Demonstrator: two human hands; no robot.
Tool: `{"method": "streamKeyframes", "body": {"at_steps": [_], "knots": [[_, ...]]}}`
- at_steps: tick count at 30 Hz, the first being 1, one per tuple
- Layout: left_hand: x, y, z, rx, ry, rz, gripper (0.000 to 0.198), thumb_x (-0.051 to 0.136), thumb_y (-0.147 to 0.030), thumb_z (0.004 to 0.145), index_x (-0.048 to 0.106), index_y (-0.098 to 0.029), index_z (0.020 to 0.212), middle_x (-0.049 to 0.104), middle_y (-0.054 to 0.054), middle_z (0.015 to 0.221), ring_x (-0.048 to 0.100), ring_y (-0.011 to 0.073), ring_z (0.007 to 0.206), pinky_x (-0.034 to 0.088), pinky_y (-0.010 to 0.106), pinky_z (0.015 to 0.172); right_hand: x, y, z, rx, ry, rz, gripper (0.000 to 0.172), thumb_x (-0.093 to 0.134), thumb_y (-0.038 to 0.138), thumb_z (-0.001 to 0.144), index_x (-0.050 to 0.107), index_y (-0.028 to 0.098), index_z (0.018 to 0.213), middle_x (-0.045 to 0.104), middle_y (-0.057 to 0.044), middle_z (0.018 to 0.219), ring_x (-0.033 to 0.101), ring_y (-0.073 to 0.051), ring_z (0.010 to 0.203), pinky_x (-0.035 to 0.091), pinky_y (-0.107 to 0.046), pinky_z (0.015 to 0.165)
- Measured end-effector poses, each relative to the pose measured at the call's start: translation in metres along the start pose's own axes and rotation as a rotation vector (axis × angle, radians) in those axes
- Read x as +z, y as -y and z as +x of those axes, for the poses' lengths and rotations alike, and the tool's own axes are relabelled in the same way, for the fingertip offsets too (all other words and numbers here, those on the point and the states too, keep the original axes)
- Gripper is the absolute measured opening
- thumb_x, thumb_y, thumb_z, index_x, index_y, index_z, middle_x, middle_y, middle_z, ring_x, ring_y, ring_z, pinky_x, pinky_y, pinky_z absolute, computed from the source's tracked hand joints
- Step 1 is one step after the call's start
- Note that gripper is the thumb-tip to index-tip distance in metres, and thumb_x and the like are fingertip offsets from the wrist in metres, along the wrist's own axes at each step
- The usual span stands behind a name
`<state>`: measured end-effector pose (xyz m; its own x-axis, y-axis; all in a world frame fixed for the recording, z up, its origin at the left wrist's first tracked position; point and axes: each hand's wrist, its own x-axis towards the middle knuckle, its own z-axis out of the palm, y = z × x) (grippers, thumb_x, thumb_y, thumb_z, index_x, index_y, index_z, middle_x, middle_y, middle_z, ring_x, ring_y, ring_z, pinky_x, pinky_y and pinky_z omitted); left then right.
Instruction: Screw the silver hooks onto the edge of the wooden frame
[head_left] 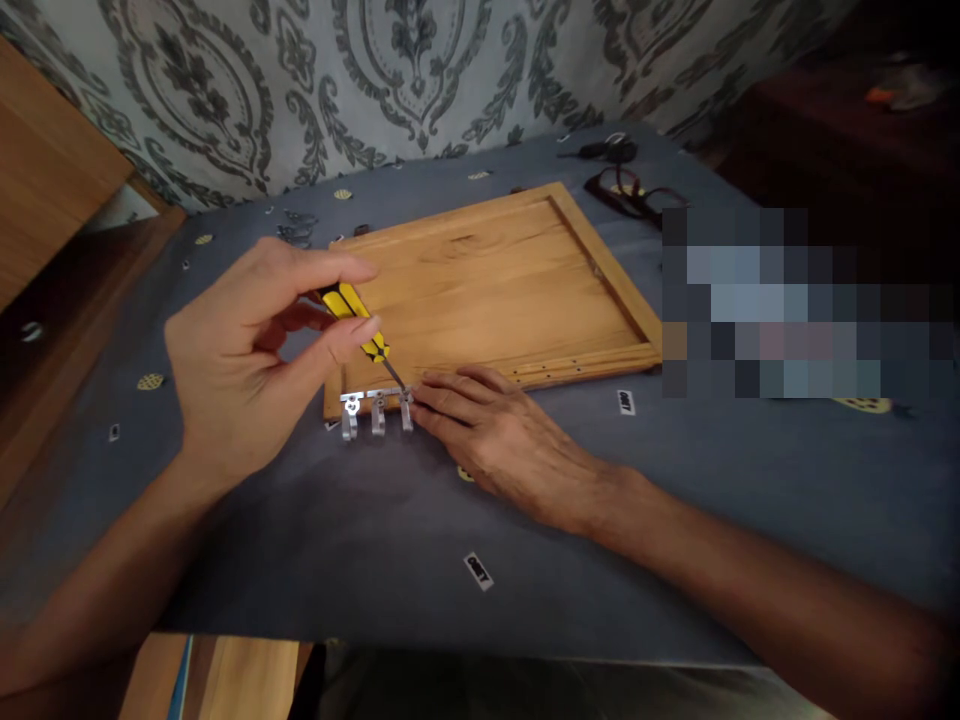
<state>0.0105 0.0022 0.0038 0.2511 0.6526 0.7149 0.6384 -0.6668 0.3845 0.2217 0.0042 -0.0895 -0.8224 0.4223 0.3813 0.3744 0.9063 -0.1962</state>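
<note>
My left hand (247, 350) pinches the handle of a yellow and black screwdriver (358, 322). Its thin shaft slants down to the right end of a silver metal hook rail (375, 405) with three hooks, at the near left corner of a wooden framed board (495, 285). My right hand (502, 430) lies low on the grey cloth, fingers together and pressed against the right end of the rail beside the screwdriver tip. The board lies flat on the cloth-covered table (675, 480).
Dark-framed glasses (630, 195) and a black object (611, 150) lie beyond the board's far right corner. Small metal parts (296, 228) sit near the far left corner. A wooden cabinet (45, 170) stands at left, patterned wallpaper behind. A blurred patch covers the right side.
</note>
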Motion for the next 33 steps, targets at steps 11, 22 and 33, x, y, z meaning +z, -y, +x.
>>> {"method": "streamKeyframes", "body": {"at_steps": [11,22,33], "knots": [[-0.0049,-0.0015,0.0005,0.038,0.045,0.082,0.022,0.071,-0.019,0.085,0.071,-0.026,0.106,0.072,-0.005,0.092,0.065,0.0062,0.079,0.058,0.017,0.065,0.0015,-0.0002,-0.0007,0.01,0.009,0.006,0.038,0.053,0.009,0.094,0.063,0.013,0.13,0.065,-0.014,0.137,0.056,-0.03,0.131,0.046,-0.051,0.108],[-0.0029,0.003,-0.001,0.068,0.02,0.087,0.029,0.075,-0.023,0.084,0.072,-0.032,0.112,0.065,-0.004,0.081,0.055,0.0053,0.07,0.04,0.017,0.054,0.0002,-0.0007,-0.0004,0.005,0.017,0.042,0.04,0.054,0.007,0.092,0.063,0.012,0.131,0.065,-0.016,0.136,0.055,-0.031,0.132,0.045,-0.053,0.107],[-0.0015,0.0047,-0.0005,0.078,-0.009,0.099,0.032,0.075,-0.021,0.083,0.072,-0.031,0.113,0.065,-0.003,0.081,0.058,0.005,0.072,0.048,0.015,0.058,0.0012,-0.001,-0.0005,0.001,0.007,0.013,0.037,0.053,0.008,0.094,0.063,0.011,0.129,0.065,-0.015,0.136,0.056,-0.031,0.131,0.046,-0.051,0.108]]}}
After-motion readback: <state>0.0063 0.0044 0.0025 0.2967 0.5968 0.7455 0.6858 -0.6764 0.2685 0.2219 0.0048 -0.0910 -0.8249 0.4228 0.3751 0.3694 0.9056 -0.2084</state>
